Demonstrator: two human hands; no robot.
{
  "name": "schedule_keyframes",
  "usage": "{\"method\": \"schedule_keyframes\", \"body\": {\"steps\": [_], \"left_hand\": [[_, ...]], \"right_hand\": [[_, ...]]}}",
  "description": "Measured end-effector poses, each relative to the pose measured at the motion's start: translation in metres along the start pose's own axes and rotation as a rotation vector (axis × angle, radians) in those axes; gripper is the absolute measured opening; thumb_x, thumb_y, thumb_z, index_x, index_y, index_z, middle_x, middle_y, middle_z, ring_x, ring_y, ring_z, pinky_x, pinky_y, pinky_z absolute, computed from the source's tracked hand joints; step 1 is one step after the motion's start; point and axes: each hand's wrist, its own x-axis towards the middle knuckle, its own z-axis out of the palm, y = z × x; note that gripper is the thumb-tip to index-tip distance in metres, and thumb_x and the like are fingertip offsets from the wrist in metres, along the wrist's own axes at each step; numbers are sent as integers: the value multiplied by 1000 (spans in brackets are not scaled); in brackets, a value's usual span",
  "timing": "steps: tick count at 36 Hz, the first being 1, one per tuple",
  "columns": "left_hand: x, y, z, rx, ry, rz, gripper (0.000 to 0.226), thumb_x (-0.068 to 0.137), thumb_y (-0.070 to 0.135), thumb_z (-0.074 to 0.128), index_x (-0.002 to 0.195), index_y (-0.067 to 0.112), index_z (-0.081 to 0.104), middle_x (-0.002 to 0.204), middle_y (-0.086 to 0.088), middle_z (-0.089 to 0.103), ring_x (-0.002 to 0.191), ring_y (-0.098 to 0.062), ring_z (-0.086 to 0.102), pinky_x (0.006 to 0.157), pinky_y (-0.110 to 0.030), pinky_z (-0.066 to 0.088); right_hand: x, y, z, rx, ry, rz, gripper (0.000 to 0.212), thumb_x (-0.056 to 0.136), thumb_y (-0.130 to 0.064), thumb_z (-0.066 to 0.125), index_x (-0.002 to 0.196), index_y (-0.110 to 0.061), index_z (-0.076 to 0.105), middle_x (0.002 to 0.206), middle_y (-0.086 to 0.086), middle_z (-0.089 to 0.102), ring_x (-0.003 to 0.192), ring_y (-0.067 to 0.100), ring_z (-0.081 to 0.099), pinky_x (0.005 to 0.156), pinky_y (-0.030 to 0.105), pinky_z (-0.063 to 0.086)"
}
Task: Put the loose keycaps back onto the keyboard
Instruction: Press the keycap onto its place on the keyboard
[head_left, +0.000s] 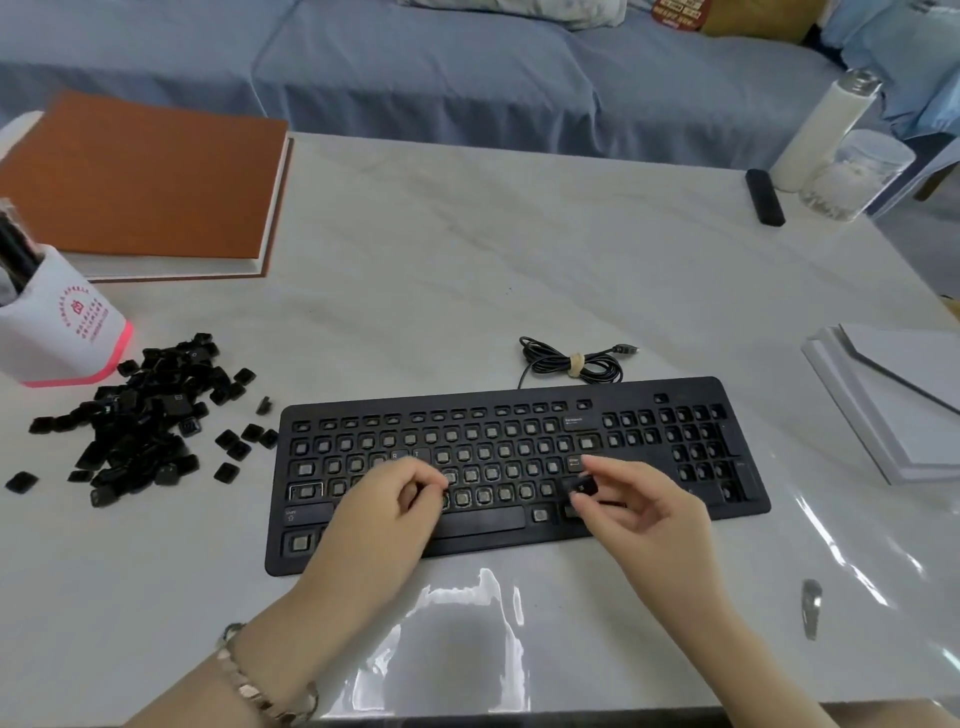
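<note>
A black keyboard (519, 405) lies across the middle of the table, most of its keys bare down to the switches; a few caps such as R, T, Shift, space bar and Backspace sit in place. A pile of loose black keycaps (140, 415) is spread to its left. My right hand (639, 512) pinches a black keycap (583, 487) between thumb and fingertips just above the keyboard's right-hand letter area. My left hand (384, 514) hovers over the lower left of the keyboard with fingers curled; whether it holds anything is hidden.
A white and pink pen holder (62, 332) stands beside the keycap pile, an orange book (140, 182) behind it. The coiled cable (571, 361) lies behind the keyboard. White boxes (893, 400) at right, a bottle (821, 130), jar (857, 176) and black remote (764, 197) at back right.
</note>
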Motion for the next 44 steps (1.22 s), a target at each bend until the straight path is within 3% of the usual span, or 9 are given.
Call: {"method": "schedule_keyframes", "body": {"steps": [2,5,10,14,18,23,31,39,44], "left_hand": [[4,8,3,210,-7,152,16,87,27,62,103,26,61,84,13,43,78,5,46,70,-8,33],[18,21,13,516,-81,266,67,79,52,64,136,27,40,101,7,28,104,-8,35,89,-18,34],[41,46,41,908,-167,394,116,65,78,57,150,19,5,113,-2,23,107,-19,29,97,-29,30],[54,59,69,1023,-196,426,123,61,82,57,149,14,2,129,-7,23,114,-27,28,99,-36,27],[65,67,86,1074,-208,415,128,58,84,56,148,8,5,135,-8,25,118,-27,29,101,-36,26],[75,68,93,1058,-231,364,133,52,88,54,147,8,7,140,-10,24,122,-28,28,103,-37,25],[72,55,87,1021,-250,336,134,51,88,55,149,14,1,137,-7,25,121,-27,28,104,-36,26],[69,49,83,1007,-242,337,134,53,90,51,149,16,-5,134,-6,26,119,-25,29,102,-34,27],[68,47,83,998,-239,328,133,53,89,51,149,17,-5,135,-6,26,122,-25,28,103,-35,26]], "right_hand": [[3,7,-14,-75,55,34,39,74,6,71,87,-31,69,75,-2,66,66,0,61,65,8,48],[12,17,-41,-174,154,83,28,76,0,71,90,-24,68,76,-1,66,63,-1,61,63,5,47],[32,39,-92,-389,271,152,19,78,-10,72,95,-18,67,78,-8,64,65,-6,60,63,1,43],[44,59,-121,-475,260,198,17,80,-14,71,95,-21,67,86,-3,67,81,17,64,70,16,47],[51,69,-128,-474,218,220,20,79,-11,71,94,-24,65,111,6,63,104,22,58,96,40,44],[53,66,-126,-378,193,222,15,80,-6,70,90,-17,68,84,-10,65,85,14,63,77,15,47],[42,73,-124,-420,180,232,19,78,-11,72,88,-27,66,86,-9,68,86,15,66,88,40,50],[41,66,-125,-530,131,233,19,80,-11,70,96,-21,69,83,-16,63,78,12,65,82,32,50],[43,59,-121,-588,82,188,19,79,-12,72,98,-15,72,103,-7,62,82,18,63,84,32,50]]}}
